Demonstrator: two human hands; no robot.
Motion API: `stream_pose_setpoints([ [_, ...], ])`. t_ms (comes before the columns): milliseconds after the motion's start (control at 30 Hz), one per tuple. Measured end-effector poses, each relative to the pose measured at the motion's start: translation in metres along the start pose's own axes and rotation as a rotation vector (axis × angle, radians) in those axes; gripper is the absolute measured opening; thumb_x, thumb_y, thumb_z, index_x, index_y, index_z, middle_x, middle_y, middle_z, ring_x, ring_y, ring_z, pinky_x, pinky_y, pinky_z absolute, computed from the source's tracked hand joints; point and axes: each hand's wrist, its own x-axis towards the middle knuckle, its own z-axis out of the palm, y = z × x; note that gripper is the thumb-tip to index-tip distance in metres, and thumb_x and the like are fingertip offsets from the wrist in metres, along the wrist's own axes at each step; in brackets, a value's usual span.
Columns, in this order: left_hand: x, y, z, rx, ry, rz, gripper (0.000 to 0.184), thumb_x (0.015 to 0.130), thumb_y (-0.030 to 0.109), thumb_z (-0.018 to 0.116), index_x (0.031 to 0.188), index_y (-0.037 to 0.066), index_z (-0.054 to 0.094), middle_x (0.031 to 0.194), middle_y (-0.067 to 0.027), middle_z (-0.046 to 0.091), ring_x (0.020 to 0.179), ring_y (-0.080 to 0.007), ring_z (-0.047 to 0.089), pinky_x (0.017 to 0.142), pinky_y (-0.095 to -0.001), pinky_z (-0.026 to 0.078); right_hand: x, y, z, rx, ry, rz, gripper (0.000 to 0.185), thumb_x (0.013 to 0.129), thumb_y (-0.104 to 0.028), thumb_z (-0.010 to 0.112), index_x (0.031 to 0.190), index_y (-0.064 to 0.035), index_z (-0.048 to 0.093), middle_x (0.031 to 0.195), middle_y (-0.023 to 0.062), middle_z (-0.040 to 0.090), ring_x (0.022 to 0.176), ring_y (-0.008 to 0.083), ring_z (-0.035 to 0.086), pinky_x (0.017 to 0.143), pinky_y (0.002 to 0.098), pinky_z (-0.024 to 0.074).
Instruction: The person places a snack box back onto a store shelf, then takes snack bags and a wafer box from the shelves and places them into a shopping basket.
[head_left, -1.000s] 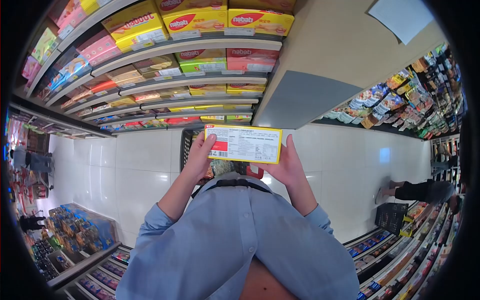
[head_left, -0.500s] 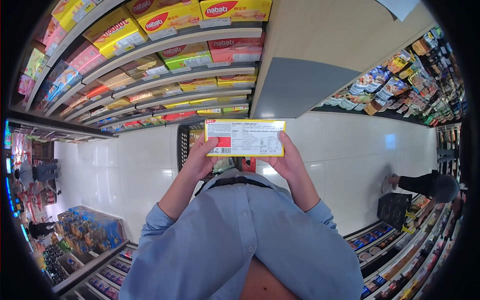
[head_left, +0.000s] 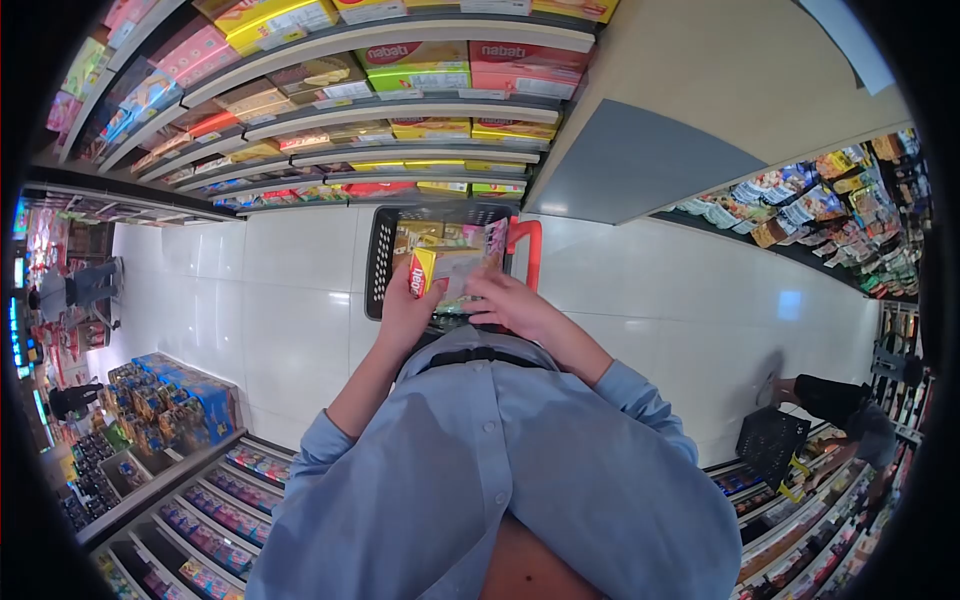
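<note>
My left hand (head_left: 405, 312) is closed round one end of a yellow, red and white box of Nabati wafers (head_left: 424, 268). The box is turned with its yellow-and-red narrow side showing, and its pale face is blurred. My right hand (head_left: 510, 302) is beside the other end, fingers apart; whether the fingertips touch the box I cannot tell. Under both hands stands a dark shopping basket (head_left: 379, 262) with a red handle (head_left: 533, 256). Several packets (head_left: 418, 232) lie inside it, partly hidden by the box and hands.
Shelves of wafer boxes (head_left: 415, 65) rise ahead, ending at a beige-and-grey panel (head_left: 640, 160). Bagged snacks (head_left: 800, 205) hang to the right. A person (head_left: 840, 405) with a black basket (head_left: 772, 442) is at the right shelves. Stacked goods (head_left: 165, 400) stand at the left.
The box has gone from flat between both hands to turned on its side, lower over the basket. My right hand has moved left and its fingers have loosened. The view has shifted, showing more basket.
</note>
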Motion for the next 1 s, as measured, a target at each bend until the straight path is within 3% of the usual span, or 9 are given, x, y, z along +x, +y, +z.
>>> stream_pose_setpoints([
  [100, -0.003, -0.004, -0.011, 0.255, -0.028, -0.066, 0.051, 0.085, 0.013, 0.070, 0.130, 0.000, 0.049, 0.110, -0.0126, 0.064, 0.099, -0.0192, 0.063, 0.087, -0.0321, 0.050, 0.018, 0.004, 0.035, -0.131, 0.024, 0.044, 0.074, 0.094, -0.041, 0.064, 0.144, 0.0015, 0.031, 0.132, 0.0131, 0.051, 0.118, 0.0253, 0.056, 0.094, 0.0393, 0.0500],
  [233, 0.000, -0.027, -0.025, 0.182, -0.118, -0.029, 0.059, 0.080, 0.015, 0.072, 0.132, 0.000, 0.048, 0.116, -0.0165, 0.061, 0.104, -0.0233, 0.063, 0.088, -0.0340, 0.051, 0.049, 0.018, 0.056, -0.205, -0.021, 0.000, 0.082, 0.087, -0.057, 0.066, 0.145, -0.0089, 0.034, 0.134, 0.0118, 0.050, 0.117, 0.0269, 0.055, 0.095, 0.0460, 0.0479],
  [367, 0.007, -0.017, -0.049, 0.325, -0.354, 0.010, 0.072, 0.081, 0.015, 0.073, 0.141, -0.004, 0.038, 0.129, -0.0172, 0.056, 0.121, -0.0215, 0.054, 0.100, -0.0326, 0.045, 0.081, 0.042, 0.067, -0.086, 0.099, -0.073, 0.066, 0.091, -0.049, 0.064, 0.140, -0.0130, 0.039, 0.125, 0.0081, 0.054, 0.112, 0.0193, 0.057, 0.080, 0.0355, 0.0551],
  [400, 0.012, -0.017, -0.057, 0.300, -0.414, -0.043, 0.077, 0.081, 0.016, 0.071, 0.145, -0.005, 0.034, 0.135, -0.0188, 0.053, 0.126, -0.0239, 0.051, 0.104, -0.0333, 0.042, 0.081, 0.042, 0.075, -0.025, 0.177, -0.057, 0.053, 0.092, -0.040, 0.064, 0.133, -0.0114, 0.048, 0.115, 0.0065, 0.059, 0.103, 0.0165, 0.060, 0.073, 0.0319, 0.0552],
  [533, 0.029, -0.080, -0.076, 0.130, -0.578, -0.193, 0.073, 0.083, 0.015, 0.068, 0.144, -0.005, 0.035, 0.132, -0.0169, 0.055, 0.125, -0.0229, 0.052, 0.102, -0.0318, 0.043, 0.101, 0.069, 0.076, -0.136, 0.378, -0.076, 0.034, 0.086, -0.023, 0.061, 0.116, -0.0064, 0.062, 0.095, 0.0041, 0.065, 0.083, 0.0141, 0.062, 0.066, 0.0302, 0.0516],
  [633, 0.037, -0.098, -0.078, 0.014, -0.735, -0.387, 0.071, 0.083, 0.014, 0.065, 0.145, -0.004, 0.034, 0.129, -0.0156, 0.056, 0.120, -0.0212, 0.055, 0.100, -0.0310, 0.044, 0.110, 0.106, 0.067, -0.205, 0.521, -0.173, 0.037, 0.085, -0.023, 0.060, 0.116, -0.0040, 0.061, 0.098, 0.0055, 0.065, 0.082, 0.0142, 0.062, 0.068, 0.0304, 0.0506],
  [700, 0.042, -0.131, -0.070, 0.021, -0.836, -0.449, 0.071, 0.083, 0.012, 0.063, 0.146, -0.003, 0.034, 0.127, -0.0151, 0.056, 0.116, -0.0198, 0.056, 0.097, -0.0303, 0.045, 0.117, 0.129, 0.055, -0.231, 0.656, -0.102, 0.038, 0.083, -0.024, 0.062, 0.114, -0.0021, 0.063, 0.097, 0.0081, 0.067, 0.083, 0.0170, 0.065, 0.072, 0.0320, 0.0509],
  [800, 0.037, -0.125, -0.051, 0.132, -0.815, -0.504, 0.070, 0.083, 0.012, 0.061, 0.146, -0.001, 0.034, 0.126, -0.0145, 0.057, 0.112, -0.0192, 0.057, 0.095, -0.0294, 0.045, 0.128, 0.161, 0.032, -0.261, 0.784, -0.051, 0.041, 0.081, -0.027, 0.065, 0.113, -0.0005, 0.063, 0.096, 0.0113, 0.068, 0.085, 0.0201, 0.067, 0.074, 0.0337, 0.0516],
  [1000, 0.026, -0.196, -0.013, 0.103, -0.685, -0.508, 0.060, 0.081, 0.007, 0.059, 0.138, 0.000, 0.041, 0.121, -0.0155, 0.059, 0.112, -0.0224, 0.058, 0.096, -0.0315, 0.046, 0.150, 0.200, -0.022, -0.357, 0.809, 0.017, 0.047, 0.079, -0.030, 0.068, 0.112, 0.0027, 0.062, 0.094, 0.0162, 0.069, 0.086, 0.0260, 0.069, 0.076, 0.0361, 0.0524],
])
